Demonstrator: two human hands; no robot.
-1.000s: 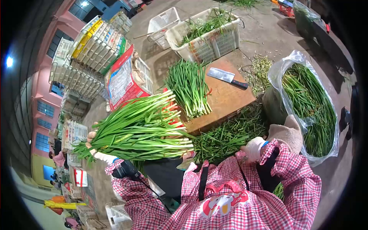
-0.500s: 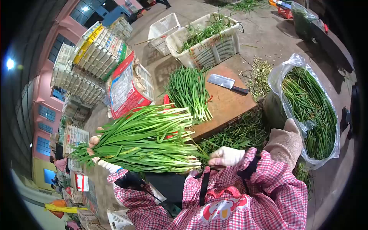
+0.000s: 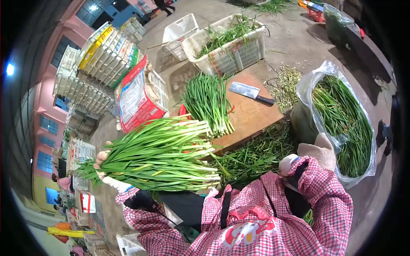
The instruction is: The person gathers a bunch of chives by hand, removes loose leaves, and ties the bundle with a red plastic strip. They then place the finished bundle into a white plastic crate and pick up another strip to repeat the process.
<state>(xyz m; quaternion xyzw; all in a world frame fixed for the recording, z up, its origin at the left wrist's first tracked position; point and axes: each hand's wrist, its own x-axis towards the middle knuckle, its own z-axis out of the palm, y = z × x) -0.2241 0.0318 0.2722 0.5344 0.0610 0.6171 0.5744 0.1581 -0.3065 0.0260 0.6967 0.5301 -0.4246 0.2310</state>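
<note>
White crate (image 3: 241,57), plastic bag (image 3: 305,121) hold greens (image 3: 344,128); left fingers (image 3: 102,157) clasp stalks (image 3: 160,153); right hand (image 3: 287,164): fingers hidden, unclear.

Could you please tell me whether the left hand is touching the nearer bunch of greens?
Touching: the head view shows the left hand at the leafy end of the nearer bunch, its fingers curled against the leaves.
</note>
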